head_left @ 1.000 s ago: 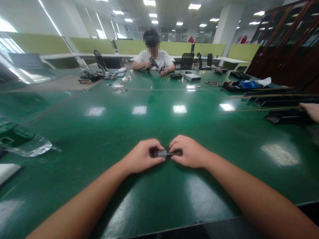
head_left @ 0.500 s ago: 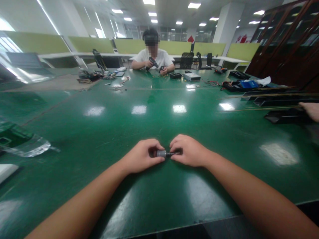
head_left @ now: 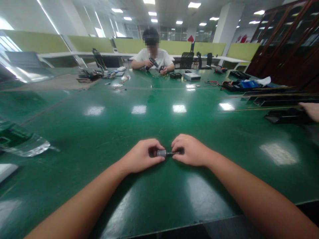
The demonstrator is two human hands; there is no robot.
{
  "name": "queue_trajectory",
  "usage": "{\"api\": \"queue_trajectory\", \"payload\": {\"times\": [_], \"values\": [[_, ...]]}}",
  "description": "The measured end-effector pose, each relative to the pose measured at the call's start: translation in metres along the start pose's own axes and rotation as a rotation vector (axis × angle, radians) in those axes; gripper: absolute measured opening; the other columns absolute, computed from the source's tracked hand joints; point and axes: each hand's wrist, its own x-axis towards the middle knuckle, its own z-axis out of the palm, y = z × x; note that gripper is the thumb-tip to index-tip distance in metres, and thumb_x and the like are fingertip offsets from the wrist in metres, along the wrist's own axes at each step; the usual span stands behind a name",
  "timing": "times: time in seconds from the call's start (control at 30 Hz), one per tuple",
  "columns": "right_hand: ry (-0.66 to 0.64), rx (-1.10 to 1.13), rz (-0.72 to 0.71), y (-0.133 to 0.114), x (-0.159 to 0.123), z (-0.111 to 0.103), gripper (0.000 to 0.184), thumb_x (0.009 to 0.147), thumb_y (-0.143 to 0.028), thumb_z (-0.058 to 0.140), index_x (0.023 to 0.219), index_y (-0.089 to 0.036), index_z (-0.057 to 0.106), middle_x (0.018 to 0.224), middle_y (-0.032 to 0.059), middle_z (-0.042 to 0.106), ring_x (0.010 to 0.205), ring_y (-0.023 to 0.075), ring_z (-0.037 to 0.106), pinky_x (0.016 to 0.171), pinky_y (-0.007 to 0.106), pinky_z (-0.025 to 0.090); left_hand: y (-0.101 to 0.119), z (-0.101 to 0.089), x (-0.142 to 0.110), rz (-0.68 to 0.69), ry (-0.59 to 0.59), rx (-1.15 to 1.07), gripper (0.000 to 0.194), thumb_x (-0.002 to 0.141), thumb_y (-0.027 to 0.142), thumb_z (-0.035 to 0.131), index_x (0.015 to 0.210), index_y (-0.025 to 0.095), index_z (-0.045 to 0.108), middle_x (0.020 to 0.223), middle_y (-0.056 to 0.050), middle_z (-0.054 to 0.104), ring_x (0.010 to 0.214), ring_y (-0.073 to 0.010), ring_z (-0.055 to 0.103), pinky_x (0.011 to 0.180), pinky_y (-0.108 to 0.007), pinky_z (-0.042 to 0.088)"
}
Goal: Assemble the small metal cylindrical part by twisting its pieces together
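Note:
A small grey metal cylinder [head_left: 161,153] with a thin dark shaft [head_left: 169,153] lies level just above or on the green table. Its body is pinched between thumb and fingers of my left hand [head_left: 147,154], which hides the back end. On the other side, my right hand [head_left: 190,151] curls thumb and fingertips around the shaft's far part. Ridges seem to run along the shaft, too blurred to be sure. The fingertips of the two hands are a short way apart.
Across the green table [head_left: 149,126] sits a person [head_left: 152,54] holding a dark power tool. Black trays [head_left: 286,115] with thin rods lie at right, near another person's hand [head_left: 310,110]. A clear plastic bag [head_left: 27,142] is at left. Tools and parts line the far side.
My right hand has shifted slightly right along the shaft, away from my left hand, and more of the shaft shows. My left hand and the cylinder stay nearly still.

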Motion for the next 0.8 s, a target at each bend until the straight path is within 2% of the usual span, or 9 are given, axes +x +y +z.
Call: {"api": "queue_trajectory", "payload": {"times": [0.8], "values": [[-0.065, 0.007, 0.065, 0.006, -0.003, -0.015, 0.005, 0.074, -0.021, 0.075, 0.079, -0.020, 0.075, 0.098, 0.0046, 0.072, 0.095, 0.0187, 0.063, 0.090, 0.034, 0.048, 0.003, -0.001, 0.001, -0.018, -0.015, -0.026, 0.019, 0.078, 0.028, 0.072, 0.093, 0.017, 0.070, 0.083, -0.002, 0.066, 0.072, -0.0149, 0.061, 0.067, -0.025, 0.047]]}}
